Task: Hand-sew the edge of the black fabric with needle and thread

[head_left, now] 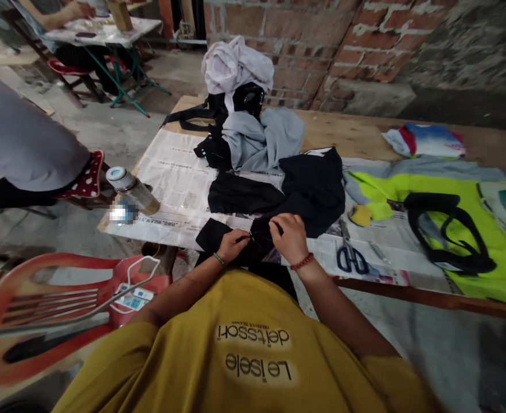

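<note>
A dark navy garment (311, 192) lies at the table's front edge, with a black part of it hanging toward my lap. My left hand (232, 246) is closed, pinching the dark cloth. By its fingertips shows a thin, shiny sliver (252, 236) that looks like a needle. To the right, my right hand (291, 238) is raised over the same cloth with curled fingers. Whatever sits between them is too small to make out. Beyond the right hand are dark-handled scissors (351, 260), lying on newspaper.
Newspaper (171, 166) covers much of the wooden table. A bottle (135, 192) stands at its left. Grey cloth (264, 137) is heaped behind, and neon-yellow fabric (390, 192) with black straps (446, 232) spreads right. A red plastic chair (63, 275) and a seated person (24, 132) are at left.
</note>
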Motion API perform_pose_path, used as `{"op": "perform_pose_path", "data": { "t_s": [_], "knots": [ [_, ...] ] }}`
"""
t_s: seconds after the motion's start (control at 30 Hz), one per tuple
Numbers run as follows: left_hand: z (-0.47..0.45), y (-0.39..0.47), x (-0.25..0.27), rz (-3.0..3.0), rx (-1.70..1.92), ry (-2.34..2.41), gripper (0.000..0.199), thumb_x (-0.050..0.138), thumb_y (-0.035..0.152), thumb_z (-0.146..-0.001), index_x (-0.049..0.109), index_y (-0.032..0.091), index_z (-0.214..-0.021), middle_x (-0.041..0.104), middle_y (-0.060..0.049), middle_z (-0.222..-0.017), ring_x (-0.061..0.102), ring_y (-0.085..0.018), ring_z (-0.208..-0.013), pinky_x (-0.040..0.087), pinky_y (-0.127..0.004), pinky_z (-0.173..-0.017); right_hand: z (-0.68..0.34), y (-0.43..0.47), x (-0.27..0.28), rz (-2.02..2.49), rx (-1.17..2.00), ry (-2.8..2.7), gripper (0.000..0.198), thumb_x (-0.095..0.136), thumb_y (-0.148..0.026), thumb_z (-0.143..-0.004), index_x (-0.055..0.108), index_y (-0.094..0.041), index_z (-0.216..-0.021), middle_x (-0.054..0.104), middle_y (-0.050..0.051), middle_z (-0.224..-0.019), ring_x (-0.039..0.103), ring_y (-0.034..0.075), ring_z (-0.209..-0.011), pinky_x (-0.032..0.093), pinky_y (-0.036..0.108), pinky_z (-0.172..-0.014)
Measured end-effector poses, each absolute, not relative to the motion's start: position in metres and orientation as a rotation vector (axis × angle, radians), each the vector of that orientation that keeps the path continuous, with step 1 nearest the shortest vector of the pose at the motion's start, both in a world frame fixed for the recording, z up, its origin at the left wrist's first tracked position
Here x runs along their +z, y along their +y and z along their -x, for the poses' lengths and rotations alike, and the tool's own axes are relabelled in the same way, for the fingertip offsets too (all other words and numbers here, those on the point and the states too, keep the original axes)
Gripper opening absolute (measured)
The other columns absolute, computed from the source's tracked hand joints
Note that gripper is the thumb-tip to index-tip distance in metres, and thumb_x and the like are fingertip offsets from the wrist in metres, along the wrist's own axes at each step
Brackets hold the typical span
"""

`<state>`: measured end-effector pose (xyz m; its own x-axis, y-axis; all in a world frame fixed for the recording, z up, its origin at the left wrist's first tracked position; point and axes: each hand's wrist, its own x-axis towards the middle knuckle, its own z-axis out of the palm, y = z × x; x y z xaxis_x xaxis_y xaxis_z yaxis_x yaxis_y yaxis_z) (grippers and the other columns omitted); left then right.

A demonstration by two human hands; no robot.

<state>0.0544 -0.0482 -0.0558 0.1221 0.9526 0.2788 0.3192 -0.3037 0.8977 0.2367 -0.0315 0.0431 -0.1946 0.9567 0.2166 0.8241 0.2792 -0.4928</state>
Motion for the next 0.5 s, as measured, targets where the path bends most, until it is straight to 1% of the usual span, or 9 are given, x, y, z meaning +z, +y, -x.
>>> {"op": "perform_pose_path", "data": {
  "t_s": [0.03, 0.1, 0.17, 0.27, 0.37, 0.5],
  "knots": [
    [-0.055, -0.048, -0.056, -1.728, 1.196, 1.24, 0.012, 0.058, 0.021, -0.079, 0.069, 0.018, -0.083, 0.07, -0.004, -0.082, 0.063, -0.014, -0.077, 0.051, -0.026, -0.077, -0.236, -0.023, 0.044, 1.571, 0.37, -2.095, 0.024, 0.045, -0.028, -0.088, 0.067, -0.017, -0.092, 0.063, 0.01, -0.101, 0.052, 0.02, -0.099, 0.033, 0.032, -0.093],
    [-0.055, -0.049, -0.056, -1.734, 1.213, 1.233, 0.012, 0.058, 0.021, -0.079, 0.069, 0.018, -0.083, 0.07, -0.004, -0.081, 0.063, -0.014, -0.077, 0.051, -0.025, -0.077, -0.23, -0.008, 0.041, 1.538, 0.495, -2.192, 0.023, 0.046, -0.023, -0.086, 0.068, -0.017, -0.085, 0.066, 0.008, -0.094, 0.055, 0.018, -0.092, 0.036, 0.03, -0.089],
    [-0.055, -0.049, -0.055, -1.74, 1.232, 1.223, 0.012, 0.058, 0.02, -0.079, 0.069, 0.018, -0.083, 0.069, -0.004, -0.081, 0.063, -0.013, -0.077, 0.051, -0.025, -0.076, -0.221, 0.003, 0.032, 1.522, 0.689, -2.299, 0.024, 0.047, -0.02, -0.084, 0.069, -0.017, -0.076, 0.068, 0.007, -0.084, 0.057, 0.016, -0.082, 0.039, 0.026, -0.081],
    [-0.054, -0.049, -0.054, -1.752, 1.229, 1.228, 0.012, 0.059, 0.017, -0.078, 0.07, 0.018, -0.083, 0.07, -0.004, -0.081, 0.063, -0.014, -0.077, 0.051, -0.026, -0.077, -0.212, 0.009, 0.019, 1.533, 0.961, -2.318, 0.026, 0.049, -0.024, -0.082, 0.07, -0.015, -0.068, 0.068, 0.004, -0.071, 0.058, 0.014, -0.072, 0.04, 0.022, -0.068],
    [-0.053, -0.048, -0.053, -1.76, 1.183, 1.243, 0.013, 0.059, 0.015, -0.078, 0.07, 0.019, -0.084, 0.07, -0.004, -0.083, 0.063, -0.014, -0.078, 0.051, -0.026, -0.078, -0.213, 0.006, 0.012, 1.543, 1.2, -2.171, 0.021, 0.056, -0.027, -0.077, 0.072, -0.015, -0.072, 0.068, 0.001, -0.07, 0.059, 0.012, -0.068, 0.04, 0.019, -0.061],
    [-0.054, -0.048, -0.055, -1.738, 1.172, 1.256, 0.014, 0.059, 0.014, -0.077, 0.07, 0.019, -0.086, 0.07, -0.003, -0.085, 0.064, -0.014, -0.08, 0.051, -0.026, -0.079, -0.22, 0.001, 0.008, 1.521, 1.342, -1.969, 0.018, 0.06, -0.024, -0.071, 0.073, -0.015, -0.08, 0.07, 0.0, -0.076, 0.061, 0.012, -0.07, 0.042, 0.018, -0.063]
  ]
}}
